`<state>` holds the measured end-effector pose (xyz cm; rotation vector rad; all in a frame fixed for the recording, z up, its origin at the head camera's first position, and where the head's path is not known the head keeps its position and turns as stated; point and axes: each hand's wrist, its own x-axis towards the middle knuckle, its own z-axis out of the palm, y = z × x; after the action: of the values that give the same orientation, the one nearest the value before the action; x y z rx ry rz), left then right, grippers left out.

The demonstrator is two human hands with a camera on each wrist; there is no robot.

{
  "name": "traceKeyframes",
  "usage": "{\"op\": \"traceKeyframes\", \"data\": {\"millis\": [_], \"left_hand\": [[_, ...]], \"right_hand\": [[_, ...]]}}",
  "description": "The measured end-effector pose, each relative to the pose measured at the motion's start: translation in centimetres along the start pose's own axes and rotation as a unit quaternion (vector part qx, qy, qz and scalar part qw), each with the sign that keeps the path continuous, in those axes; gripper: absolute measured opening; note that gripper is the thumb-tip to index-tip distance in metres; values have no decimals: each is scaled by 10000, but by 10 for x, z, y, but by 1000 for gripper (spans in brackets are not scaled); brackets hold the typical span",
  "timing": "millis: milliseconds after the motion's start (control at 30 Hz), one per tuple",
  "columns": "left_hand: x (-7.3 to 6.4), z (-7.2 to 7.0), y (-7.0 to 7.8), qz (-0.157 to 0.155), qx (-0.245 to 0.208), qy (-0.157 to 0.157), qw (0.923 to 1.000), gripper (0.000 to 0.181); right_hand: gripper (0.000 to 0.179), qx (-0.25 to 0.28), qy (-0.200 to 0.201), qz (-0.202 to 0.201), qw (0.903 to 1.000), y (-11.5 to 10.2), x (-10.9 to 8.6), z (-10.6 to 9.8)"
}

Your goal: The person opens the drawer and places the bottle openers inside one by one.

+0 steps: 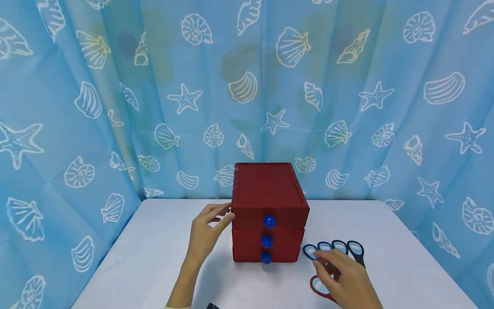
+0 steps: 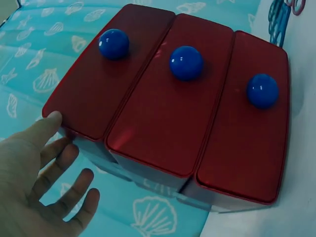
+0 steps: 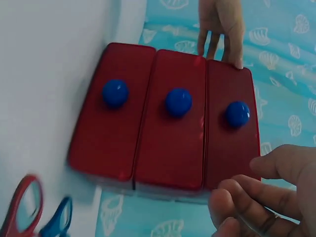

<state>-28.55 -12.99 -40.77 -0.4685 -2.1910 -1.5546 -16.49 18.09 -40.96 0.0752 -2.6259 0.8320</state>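
Remote view of a red drawer box (image 1: 268, 186), which I am seeing in the middle of a white desk (image 1: 154, 244), its three blue knobs (image 1: 266, 241) facing the wearer. The left hand (image 1: 206, 235) is touching the box's upper left front corner with its thumb; its fingers are spreading apart and gripping nothing. The right hand (image 1: 349, 277) is hovering by the red-handled scissors (image 1: 325, 295) and a row of blue and black scissor handles (image 1: 359, 259); its fingers are bending loosely, leaving a gap under the thumb and holding nothing. I am judging two hazards: a sideways push at that high corner could be skewing the box, since no hand is bracing its right side; a low sweep of the right hand could be hooking a handle loop and scattering the row. I am finding no readable brand, label or writing; the curtain (image 1: 216, 109) is showing only shells and starfish.
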Motion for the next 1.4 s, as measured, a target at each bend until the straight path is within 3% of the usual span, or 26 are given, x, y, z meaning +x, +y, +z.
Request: {"op": "traceKeyframes", "data": {"millis": [267, 400, 600, 800, 967, 1400], "left_hand": [[13, 2, 8, 187, -253, 67, 9995, 37], [12, 3, 8, 106, -237, 44, 9997, 37], [5, -1, 8, 2, -199, 72, 9998, 35], [3, 0, 6, -2, -214, 24, 9998, 36], [-1, 2, 3, 137, -57, -95, 9998, 36], [-7, 4, -4, 266, 27, -179, 9995, 33]], "right_hand": [[24, 216, 636, -907, 9936, -32, 38, 13], [27, 152, 911, -1302, 9872, -41, 53, 21], [30, 5, 1061, -1585, 9816, -52, 67, 34], [29, -97, 1208, -1575, 9801, -61, 69, 42], [23, 368, 1235, -1439, 9812, -62, 67, 50], [21, 662, 1251, -1354, 9806, -55, 44, 51]]}}
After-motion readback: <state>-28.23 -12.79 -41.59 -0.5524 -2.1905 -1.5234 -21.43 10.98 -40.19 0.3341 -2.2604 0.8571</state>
